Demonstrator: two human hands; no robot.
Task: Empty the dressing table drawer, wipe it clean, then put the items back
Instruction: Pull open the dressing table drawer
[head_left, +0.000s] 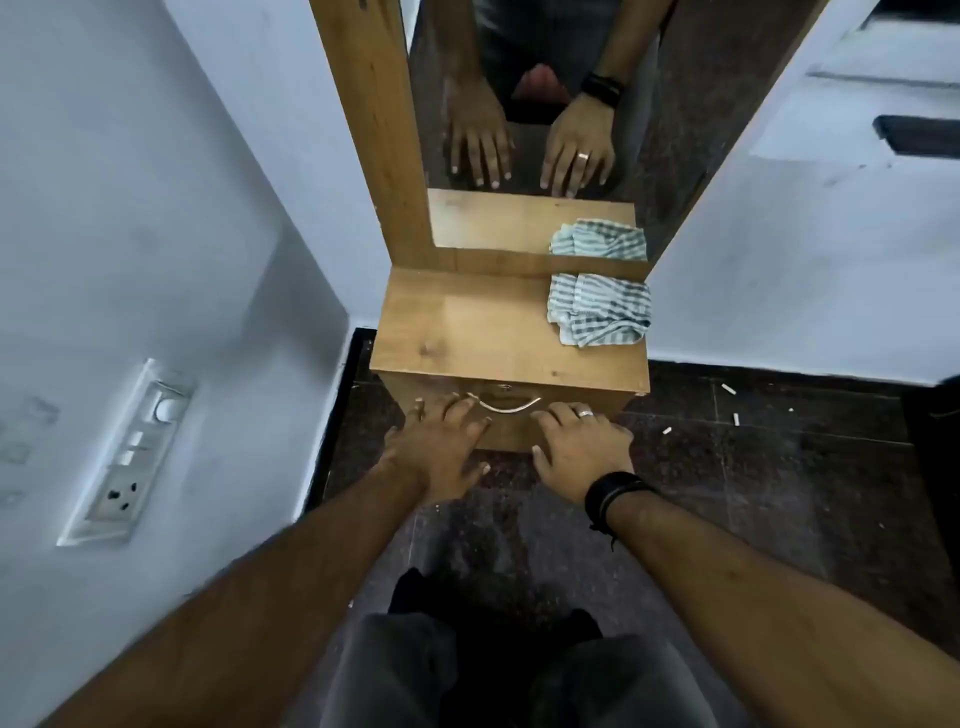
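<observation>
A small wooden dressing table (467, 332) stands against the wall under a tall mirror (540, 104). Its drawer (511, 428) is closed, with a curved metal handle (503, 406) on the front. A striped blue-and-white cloth (597, 309) lies crumpled on the right rear of the tabletop. My left hand (441, 447) is spread with straight fingers in front of the drawer, left of the handle. My right hand (579, 444), wearing a ring and a black wristband, is spread the same way to the right of the handle. Neither hand holds anything.
A white wall with a switch and socket panel (127, 452) runs along the left. Dark speckled floor (779, 467) lies around the table, with small white bits scattered to the right. My knees are at the bottom of the view.
</observation>
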